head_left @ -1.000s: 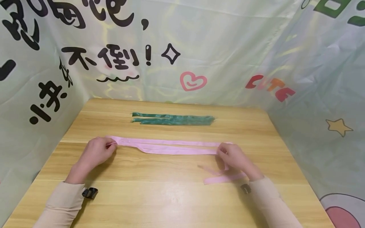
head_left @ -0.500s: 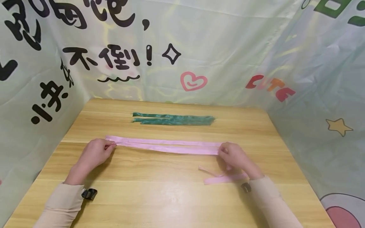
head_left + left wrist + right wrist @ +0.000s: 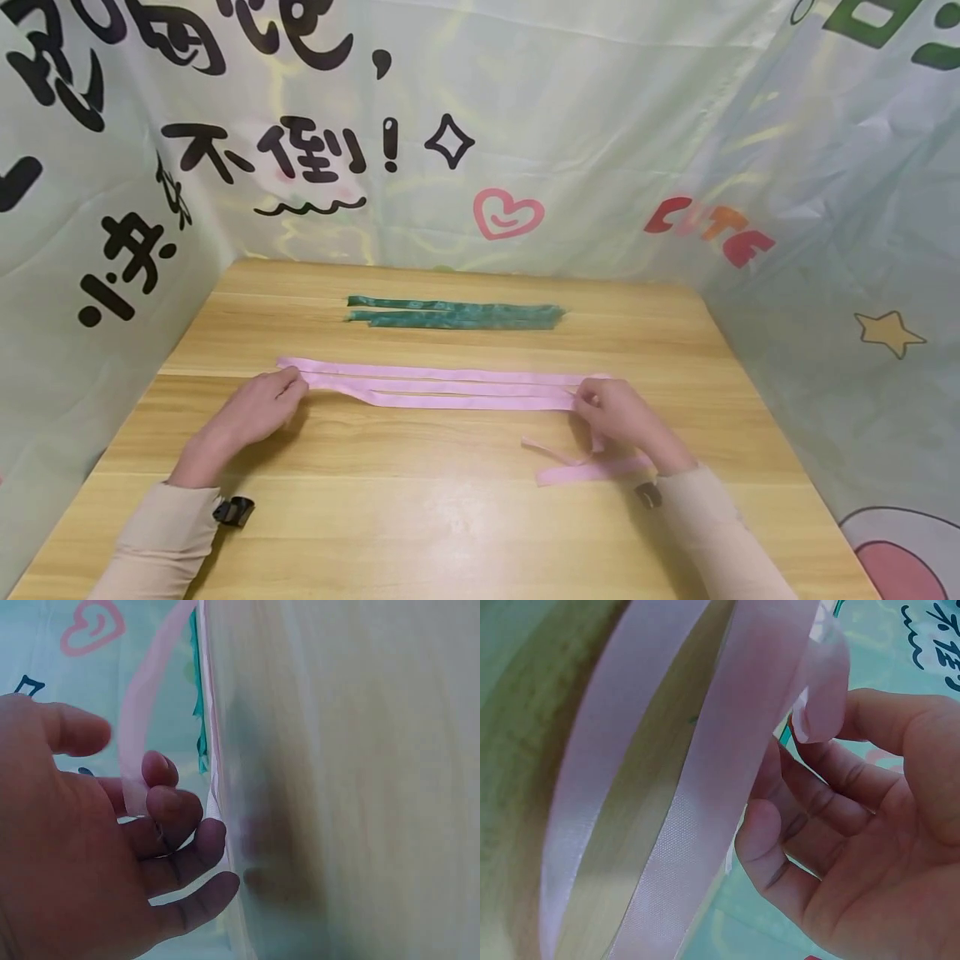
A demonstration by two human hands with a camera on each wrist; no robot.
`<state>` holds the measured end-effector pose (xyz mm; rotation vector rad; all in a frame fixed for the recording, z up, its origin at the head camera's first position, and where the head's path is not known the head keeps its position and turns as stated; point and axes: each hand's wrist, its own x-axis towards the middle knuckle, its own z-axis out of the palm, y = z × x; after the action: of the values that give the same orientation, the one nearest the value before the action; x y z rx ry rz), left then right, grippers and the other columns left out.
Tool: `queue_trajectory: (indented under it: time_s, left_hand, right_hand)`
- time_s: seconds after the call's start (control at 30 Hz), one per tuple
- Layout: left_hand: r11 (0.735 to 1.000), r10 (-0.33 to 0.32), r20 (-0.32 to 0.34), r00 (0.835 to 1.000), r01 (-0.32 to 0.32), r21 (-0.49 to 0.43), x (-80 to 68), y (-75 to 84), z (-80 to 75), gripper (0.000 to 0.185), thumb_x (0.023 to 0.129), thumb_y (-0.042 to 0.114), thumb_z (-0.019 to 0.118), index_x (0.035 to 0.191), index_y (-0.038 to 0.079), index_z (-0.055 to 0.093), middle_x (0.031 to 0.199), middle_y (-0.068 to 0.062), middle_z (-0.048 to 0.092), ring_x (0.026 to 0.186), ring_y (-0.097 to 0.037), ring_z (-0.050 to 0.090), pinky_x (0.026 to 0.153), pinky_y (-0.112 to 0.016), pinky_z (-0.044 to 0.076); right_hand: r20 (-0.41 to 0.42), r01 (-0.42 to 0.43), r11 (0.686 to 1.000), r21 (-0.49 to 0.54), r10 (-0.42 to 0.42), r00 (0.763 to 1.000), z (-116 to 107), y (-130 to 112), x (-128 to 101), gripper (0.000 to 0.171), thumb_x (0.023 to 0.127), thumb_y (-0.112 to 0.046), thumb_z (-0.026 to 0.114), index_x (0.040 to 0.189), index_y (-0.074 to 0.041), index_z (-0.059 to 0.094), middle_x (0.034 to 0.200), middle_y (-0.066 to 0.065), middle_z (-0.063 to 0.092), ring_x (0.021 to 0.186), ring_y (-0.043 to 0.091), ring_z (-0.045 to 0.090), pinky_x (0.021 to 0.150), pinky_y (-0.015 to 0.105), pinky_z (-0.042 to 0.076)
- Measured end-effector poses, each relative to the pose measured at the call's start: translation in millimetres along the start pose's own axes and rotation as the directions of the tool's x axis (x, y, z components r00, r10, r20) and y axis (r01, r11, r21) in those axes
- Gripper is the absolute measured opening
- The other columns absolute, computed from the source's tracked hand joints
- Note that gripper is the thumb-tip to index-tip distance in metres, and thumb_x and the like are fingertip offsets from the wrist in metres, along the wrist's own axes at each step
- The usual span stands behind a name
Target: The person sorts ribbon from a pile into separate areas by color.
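Observation:
Pink ribbon strips (image 3: pixel 472 387) lie side by side across the table in the head view. At their left end is my left hand (image 3: pixel 258 410). In the left wrist view its thumb stands apart from the loosely bent fingers (image 3: pixel 174 814), and a pink ribbon end (image 3: pixel 135 780) lies against them. My right hand (image 3: pixel 618 412) pinches the ribbon at the right end. Between thumb and forefinger in the right wrist view is a folded bit of ribbon (image 3: pixel 825 705). Loose ribbon tails (image 3: pixel 585 472) trail below the right hand, partly hidden by the wrist.
Dark green ribbon strips (image 3: pixel 457 315) lie farther back on the wooden table (image 3: pixel 420 517), parallel to the pink ones. A printed cloth backdrop (image 3: pixel 600 125) surrounds the table at the back and sides. Each sleeve has a dark wrist device near its cuff.
The front pink strip, drawn straight toward the left hand half a second ago, now sags forward, and gaps show between the strips. The left hand's fingers have loosened; the right hand stays nearly in place.

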<state>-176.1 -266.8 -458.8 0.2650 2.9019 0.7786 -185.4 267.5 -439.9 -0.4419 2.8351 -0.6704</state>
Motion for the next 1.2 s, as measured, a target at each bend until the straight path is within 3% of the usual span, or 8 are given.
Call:
queue_trajectory:
  time_s: [0.1, 0.2, 0.23, 0.3, 0.37, 0.67, 0.97, 1.2]
  left_hand:
    - [1.0, -0.01, 0.019, 1.0, 0.01, -0.007, -0.9, 1.1, -0.2, 0.056, 0.115, 0.041, 0.026, 0.117, 0.001, 0.065, 0.101, -0.024, 0.071, 0.096, -0.041, 0.067, 0.087, -0.05, 0.053]
    - [1.0, -0.006, -0.014, 1.0, 0.006, 0.003, 0.0, -2.0, 1.3, 0.054, 0.114, 0.04, 0.032, 0.116, -0.003, 0.065, 0.102, -0.029, 0.068, 0.1, -0.044, 0.066, 0.088, -0.052, 0.053]
    - [1.0, 0.002, -0.031, 1.0, -0.001, 0.009, 0.2, -3.2, 2.0, 0.049, 0.113, 0.036, 0.035, 0.112, -0.003, 0.066, 0.098, -0.028, 0.068, 0.097, -0.043, 0.066, 0.087, -0.051, 0.053]
    - [0.999, 0.021, -0.072, 0.997, -0.02, 0.026, 0.8, -5.6, 3.0, 0.032, 0.109, 0.026, 0.044, 0.091, 0.005, 0.06, 0.075, -0.012, 0.056, 0.075, -0.028, 0.056, 0.071, -0.039, 0.044]
    - [0.998, 0.045, -0.104, 0.994, -0.041, 0.041, 1.0, -7.4, 3.8, 0.023, 0.105, 0.019, 0.05, 0.084, 0.009, 0.055, 0.067, -0.003, 0.046, 0.067, -0.021, 0.048, 0.065, -0.035, 0.037]
    - [0.998, 0.024, -0.143, 0.989, -0.017, 0.054, 0.7, -7.4, 4.3, 0.022, 0.108, 0.022, 0.057, 0.092, 0.007, 0.058, 0.066, -0.002, 0.044, 0.064, -0.02, 0.045, 0.061, -0.034, 0.032]
    - [0.998, 0.007, -0.128, 0.992, 0.001, 0.059, 2.6, -13.2, 1.8, 0.012, 0.105, 0.013, 0.057, 0.097, 0.006, 0.062, 0.069, -0.002, 0.048, 0.065, -0.02, 0.046, 0.062, -0.033, 0.035]
    - [0.998, -0.037, -0.097, 0.995, 0.043, 0.056, 5.1, -14.1, -1.7, 0.013, 0.103, 0.015, 0.059, 0.095, 0.006, 0.064, 0.068, -0.002, 0.049, 0.064, -0.02, 0.047, 0.06, -0.033, 0.034]
  right_hand:
    - [0.002, 0.002, 1.0, -0.006, -0.002, 1.0, 0, -1, 0, 0.011, 0.101, -0.012, 0.065, 0.097, -0.007, 0.074, 0.093, 0.007, 0.074, 0.068, 0.012, 0.056, 0.077, 0.041, 0.056]
    - [-0.003, 0.003, 1.0, -0.026, -0.003, 1.0, -1, 0, 0, 0.012, 0.101, -0.012, 0.065, 0.095, -0.007, 0.074, 0.091, 0.006, 0.071, 0.071, 0.013, 0.056, 0.081, 0.045, 0.056]
    - [-0.007, 0.005, 0.999, -0.031, -0.005, 1.0, -1, 0, 0, 0.012, 0.1, -0.012, 0.064, 0.094, -0.007, 0.074, 0.09, 0.006, 0.07, 0.072, 0.014, 0.057, 0.081, 0.045, 0.056]
    - [-0.022, 0.007, 0.999, -0.051, -0.009, 1.0, -1, 1, -1, 0.012, 0.099, -0.011, 0.065, 0.093, -0.008, 0.073, 0.09, 0.006, 0.069, 0.074, 0.014, 0.058, 0.083, 0.047, 0.056]
    - [-0.041, 0.008, 0.997, -0.071, -0.011, 0.999, -1, 2, -2, 0.011, 0.099, -0.011, 0.065, 0.092, -0.008, 0.073, 0.09, 0.006, 0.069, 0.075, 0.016, 0.059, 0.081, 0.046, 0.056]
    - [-0.144, -0.053, 0.995, -0.089, 0.04, 0.989, -3, 2, -7, 0.013, 0.098, -0.013, 0.067, 0.09, -0.005, 0.074, 0.105, 0.02, 0.069, 0.091, 0.03, 0.066, 0.088, 0.055, 0.057]
    - [-0.072, -0.106, 0.992, -0.07, 0.101, 0.992, -3, 3, -6, 0.014, 0.1, -0.014, 0.067, 0.093, -0.005, 0.076, 0.081, 0.004, 0.071, 0.07, 0.016, 0.059, 0.069, 0.037, 0.053]
    - [-0.046, -0.116, 0.991, -0.062, 0.113, 0.993, -2, 6, -4, 0.014, 0.1, -0.012, 0.066, 0.092, -0.005, 0.075, 0.077, 0.003, 0.069, 0.068, 0.017, 0.058, 0.067, 0.036, 0.052]
